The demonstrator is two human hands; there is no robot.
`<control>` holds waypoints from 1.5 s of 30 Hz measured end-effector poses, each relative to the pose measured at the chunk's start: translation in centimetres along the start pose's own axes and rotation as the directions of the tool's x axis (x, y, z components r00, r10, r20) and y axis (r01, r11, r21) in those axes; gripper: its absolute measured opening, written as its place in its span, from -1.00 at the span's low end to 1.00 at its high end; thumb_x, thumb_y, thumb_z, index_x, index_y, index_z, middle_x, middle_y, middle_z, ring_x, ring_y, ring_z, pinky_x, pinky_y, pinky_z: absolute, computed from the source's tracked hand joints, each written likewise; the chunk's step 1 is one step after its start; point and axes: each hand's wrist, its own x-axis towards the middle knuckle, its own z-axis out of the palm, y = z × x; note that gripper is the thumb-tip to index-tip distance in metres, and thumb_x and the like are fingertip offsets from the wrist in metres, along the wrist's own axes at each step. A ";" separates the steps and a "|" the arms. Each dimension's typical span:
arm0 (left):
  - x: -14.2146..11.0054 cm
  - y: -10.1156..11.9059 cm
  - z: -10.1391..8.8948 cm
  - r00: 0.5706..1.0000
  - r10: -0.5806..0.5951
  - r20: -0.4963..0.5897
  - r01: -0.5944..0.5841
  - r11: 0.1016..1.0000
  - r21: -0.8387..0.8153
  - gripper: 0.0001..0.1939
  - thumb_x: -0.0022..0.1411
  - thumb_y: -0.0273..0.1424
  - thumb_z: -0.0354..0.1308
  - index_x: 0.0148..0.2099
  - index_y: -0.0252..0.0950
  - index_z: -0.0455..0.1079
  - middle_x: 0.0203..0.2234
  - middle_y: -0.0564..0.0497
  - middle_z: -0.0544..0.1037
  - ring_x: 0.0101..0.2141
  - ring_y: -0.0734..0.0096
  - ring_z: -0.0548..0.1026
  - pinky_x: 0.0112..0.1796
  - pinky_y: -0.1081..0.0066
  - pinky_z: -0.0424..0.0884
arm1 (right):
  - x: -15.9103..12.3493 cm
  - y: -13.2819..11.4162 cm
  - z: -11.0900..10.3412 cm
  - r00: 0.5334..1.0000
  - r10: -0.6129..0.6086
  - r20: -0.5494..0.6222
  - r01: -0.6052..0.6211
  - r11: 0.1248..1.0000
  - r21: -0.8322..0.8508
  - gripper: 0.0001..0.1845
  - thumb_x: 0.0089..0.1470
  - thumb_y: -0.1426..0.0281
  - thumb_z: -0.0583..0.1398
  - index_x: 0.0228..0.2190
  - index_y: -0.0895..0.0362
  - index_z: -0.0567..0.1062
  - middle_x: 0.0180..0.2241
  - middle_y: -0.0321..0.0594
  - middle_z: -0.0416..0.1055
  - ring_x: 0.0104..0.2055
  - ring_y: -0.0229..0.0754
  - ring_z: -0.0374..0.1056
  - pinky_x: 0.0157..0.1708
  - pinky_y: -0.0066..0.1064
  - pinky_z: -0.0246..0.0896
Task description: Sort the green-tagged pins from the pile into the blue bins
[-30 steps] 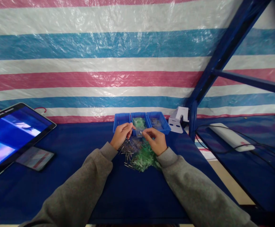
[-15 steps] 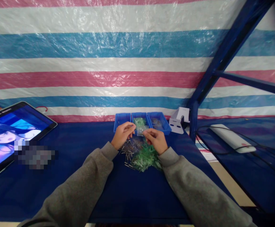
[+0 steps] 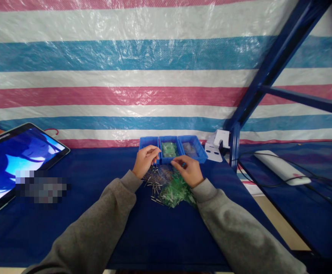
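Observation:
My left hand (image 3: 146, 161) hovers by the left blue bin (image 3: 149, 139), thumb and fingers pinched; anything in them is too small to make out. Across from it, my right hand (image 3: 189, 170) is closed in a pinch before the middle blue bin (image 3: 170, 137), and its contents cannot be told. Green pieces (image 3: 169, 148) lie in that middle bin. Under the hands, a heap of thin metal pins (image 3: 154, 186) adjoins a pile of green clear-plastic pieces (image 3: 175, 192). My left hand partly hides the left bin.
The right blue bin (image 3: 193, 149) holds greyish small items. Beside it stands a white folded stand (image 3: 214, 152), near a blue metal post (image 3: 234, 146). A tablet (image 3: 26, 160) lies at left. On the right surface are a white device (image 3: 281, 167) and black cables (image 3: 311, 176).
A small clear plastic piece seen between my hands is gone from there, and the green pieces in the middle bin show more fully. My left hand has shifted slightly left.

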 end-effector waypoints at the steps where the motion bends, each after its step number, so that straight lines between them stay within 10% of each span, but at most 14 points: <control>1: 0.0 0.0 0.0 1.000 0.002 0.003 -0.002 1.000 -0.001 -0.71 0.13 -0.21 0.17 -0.32 -0.39 0.43 -0.61 0.05 0.41 -0.64 0.60 0.32 -0.63 0.57 0.19 | -0.2 -0.3 0.2 0.995 -0.061 0.083 0.071 0.990 -0.123 -0.68 0.06 0.12 0.18 -0.37 0.12 0.52 -0.40 -0.17 0.47 -0.36 -0.17 0.38 -0.36 -0.35 0.27; 8: -0.1 -0.2 0.2 1.000 -0.012 0.012 0.011 1.000 0.003 -0.73 0.15 -0.23 0.15 -0.31 -0.39 0.42 -0.61 0.06 0.40 -0.64 0.61 0.32 -0.63 0.59 0.18 | -0.8 -2.2 1.4 0.930 0.062 0.362 0.170 0.801 -0.574 -0.63 0.03 0.09 0.18 -0.31 0.14 0.52 -0.28 -0.07 0.46 -0.15 -0.04 0.32 -0.15 -0.30 0.17; 20: -0.1 -0.2 0.2 1.000 -0.007 0.011 0.007 1.000 0.010 -0.74 0.16 -0.25 0.14 -0.32 -0.39 0.43 -0.61 0.05 0.40 -0.63 0.60 0.32 -0.63 0.58 0.18 | -0.9 -1.5 1.7 0.994 0.000 0.113 0.050 0.896 -0.441 -0.80 0.13 0.39 0.08 -0.43 0.13 0.48 -0.36 -0.19 0.47 -0.23 -0.17 0.35 -0.23 -0.41 0.14; 31: 0.0 -0.4 0.1 1.000 0.000 0.013 0.000 1.000 0.020 -0.74 0.16 -0.25 0.14 -0.31 -0.39 0.42 -0.61 0.05 0.40 -0.63 0.60 0.32 -0.63 0.58 0.19 | -1.2 -1.6 2.3 0.965 -0.005 0.260 0.146 0.839 -0.524 -0.83 0.09 0.32 0.14 -0.39 0.11 0.52 -0.34 -0.15 0.47 -0.23 -0.12 0.35 -0.25 -0.37 0.16; 41: -0.1 -0.5 0.0 1.000 0.027 -0.016 -0.026 0.997 0.074 -0.72 0.18 -0.22 0.11 -0.29 -0.37 0.43 -0.57 0.04 0.42 -0.61 0.59 0.32 -0.61 0.57 0.21 | -0.8 -1.1 1.6 0.990 -0.015 -0.142 0.000 0.994 -0.108 -0.77 0.16 0.35 0.04 -0.38 0.14 0.47 -0.39 -0.20 0.46 -0.40 -0.23 0.34 -0.35 -0.42 0.20; 45: -0.5 -0.3 0.3 0.993 0.107 0.039 -0.113 0.965 0.237 -0.67 0.17 -0.24 0.14 -0.06 -0.29 0.42 -0.24 -0.05 0.53 -0.43 0.51 0.43 -0.47 0.54 0.31 | -0.6 -0.9 0.9 0.962 0.101 -0.254 -0.088 0.994 0.064 -0.70 0.17 0.23 0.03 -0.30 0.14 0.47 -0.46 -0.23 0.45 -0.49 -0.24 0.31 -0.44 -0.41 0.21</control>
